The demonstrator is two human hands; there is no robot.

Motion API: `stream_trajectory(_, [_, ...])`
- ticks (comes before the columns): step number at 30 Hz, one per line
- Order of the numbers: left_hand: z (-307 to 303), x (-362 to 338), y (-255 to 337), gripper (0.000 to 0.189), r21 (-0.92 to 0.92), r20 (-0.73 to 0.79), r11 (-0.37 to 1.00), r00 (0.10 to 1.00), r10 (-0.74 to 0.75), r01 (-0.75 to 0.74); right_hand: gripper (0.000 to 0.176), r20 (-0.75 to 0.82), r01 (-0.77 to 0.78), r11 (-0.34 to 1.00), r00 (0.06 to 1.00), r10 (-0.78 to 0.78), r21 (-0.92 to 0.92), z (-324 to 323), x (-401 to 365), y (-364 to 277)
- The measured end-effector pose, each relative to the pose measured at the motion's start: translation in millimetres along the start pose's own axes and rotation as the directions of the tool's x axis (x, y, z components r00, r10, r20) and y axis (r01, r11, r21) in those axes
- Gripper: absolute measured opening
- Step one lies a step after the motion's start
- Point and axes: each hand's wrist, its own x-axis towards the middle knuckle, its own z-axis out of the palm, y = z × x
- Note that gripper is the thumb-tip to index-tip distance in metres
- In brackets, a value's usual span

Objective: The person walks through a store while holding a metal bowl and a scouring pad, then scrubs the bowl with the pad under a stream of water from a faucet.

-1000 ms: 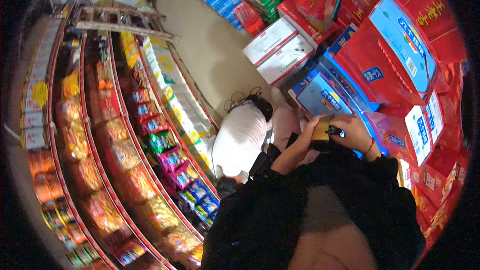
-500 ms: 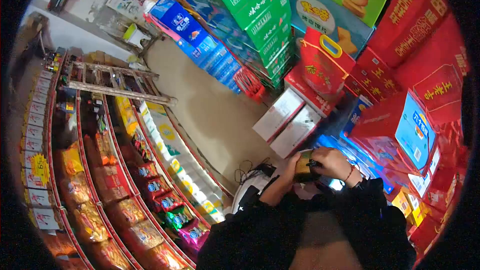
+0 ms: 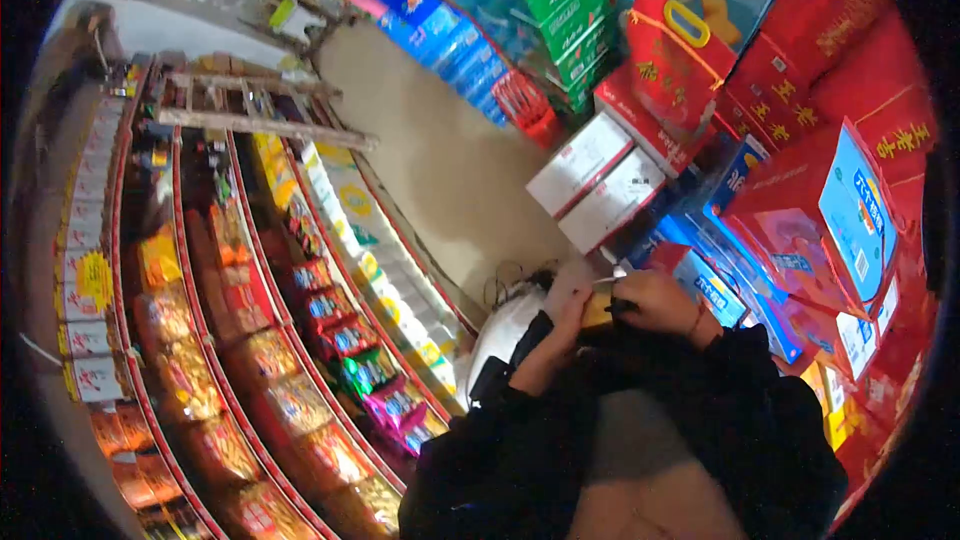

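My left hand [image 3: 566, 312] is closed around the side of a small yellow-brown object [image 3: 597, 314], held low in front of my chest. It looks like a squat container, but its kind is not clear. My right hand [image 3: 655, 302] is bent over the object's other side, its fingers curled around a small dark piece [image 3: 625, 308]. A thin pale, shiny thing [image 3: 612, 275] sticks up between the two hands; blur hides what it is.
White cartons [image 3: 595, 180] stand on the floor beyond my hands. Red gift boxes [image 3: 800, 230] and blue boxes [image 3: 715, 280] are stacked at the right. Shelves of packaged snacks [image 3: 300, 380] curve along the left. A wooden ladder-like frame [image 3: 265, 125] lies across their far end.
My view has shifted, so the shelves and boxes sit differently in it. The pale shiny thing now shows between my hands. The yellow-brown object remains held and appears lower and more covered.
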Motion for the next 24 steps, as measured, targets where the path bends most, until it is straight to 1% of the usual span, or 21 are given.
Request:
stream_trajectory(1, [-1.9, 2.0, -7.1, 0.048, -0.013, -0.034, 1.000, 0.999, 0.023, -0.023, 0.020, -0.042, 0.035, 0.999, 0.999, -0.034, 0.024, 6.5, 0.4, 0.1])
stream_trajectory(2, [-5.1, 2.6, -14.9, 0.048, -0.023, -0.070, 0.999, 0.997, 0.042, -0.044, 0.020, -0.010, 0.041, 0.999, 0.999, -0.041, 0.034, 9.5, 0.8, -1.8])
stream_trajectory(5, [-2.1, -13.7, -15.0, 0.048, -0.135, -0.146, 0.991, 0.989, -0.003, -0.017, 0.020, 0.063, 0.052, 0.998, 0.997, -0.055, 0.046, 14.7, 7.7, -3.6])
stream_trajectory(7, [-0.6, -28.4, -4.1, 0.049, -0.177, -0.155, 0.984, 0.988, -0.003, -0.025, 0.022, 0.133, 0.117, 0.993, 0.984, -0.116, -0.001, 16.2, 16.8, -3.5])
stream_trajectory(8, [-2.2, -32.8, -2.1, 0.049, -0.190, -0.158, 0.981, 0.987, 0.008, -0.039, 0.022, 0.155, 0.121, 0.993, 0.981, -0.120, 0.002, 16.9, 21.3, -5.0])
stream_trajectory(9, [-11.2, -27.8, -9.8, 0.049, -0.232, -0.108, 0.972, 0.994, 0.007, -0.032, 0.022, 0.178, 0.124, 0.992, 0.977, -0.120, -0.010, 16.3, 27.3, -6.6])
stream_trajectory(10, [-14.3, -28.8, -9.6, 0.049, -0.249, -0.110, 0.968, 0.994, 0.009, -0.036, 0.023, 0.200, 0.126, 0.992, 0.973, -0.119, -0.024, 16.3, 33.7, -7.8])
stream_trajectory(13, [-24.6, -31.6, 1.3, 0.049, -0.337, -0.156, 0.940, 0.988, -0.010, -0.044, 0.023, 0.222, 0.149, 0.989, 0.964, -0.146, 0.005, 18.6, 55.8, -7.4])
stream_trajectory(15, [-33.5, -28.8, 11.3, 0.049, -0.382, -0.180, 0.923, 0.983, -0.029, -0.043, 0.022, 0.252, 0.132, 0.991, 0.958, -0.133, 0.021, 19.3, 74.0, -10.9])
stream_trajectory(16, [-41.4, -22.6, 12.7, 0.049, -0.384, -0.176, 0.922, 0.984, -0.030, -0.041, 0.022, 0.271, 0.112, 0.993, 0.955, -0.118, 0.038, 19.7, 83.4, -10.9])
stream_trajectory(18, [-59.2, -10.6, 18.8, 0.048, -0.425, -0.120, 0.905, 0.992, -0.030, -0.024, 0.022, 0.273, 0.112, 0.993, 0.955, -0.116, 0.031, 23.1, 100.0, -6.4])
stream_trajectory(20, [-74.9, -2.6, 35.7, 0.047, -0.405, -0.090, 0.914, 0.996, -0.019, -0.019, 0.022, 0.271, 0.107, 0.994, 0.956, -0.109, 0.021, 26.4, 119.7, -1.9])
stream_trajectory(22, [-93.7, 9.6, 56.6, 0.046, -0.386, -0.055, 0.922, 0.998, -0.002, -0.019, 0.022, 0.278, 0.061, 0.997, 0.960, -0.044, -0.054, 27.4, 144.6, 2.3])
stream_trajectory(23, [-104.5, 19.6, 67.6, 0.046, -0.385, -0.033, 0.923, 0.999, -0.009, -0.005, 0.022, 0.275, 0.056, 0.996, 0.961, -0.036, -0.065, 27.8, 160.5, 3.4])
stream_trajectory(24, [-117.2, 27.7, 79.8, 0.045, -0.386, -0.009, 0.923, 1.000, -0.017, 0.012, 0.022, 0.279, 0.006, 0.996, 0.960, 0.020, -0.091, 28.8, 177.3, 3.2])
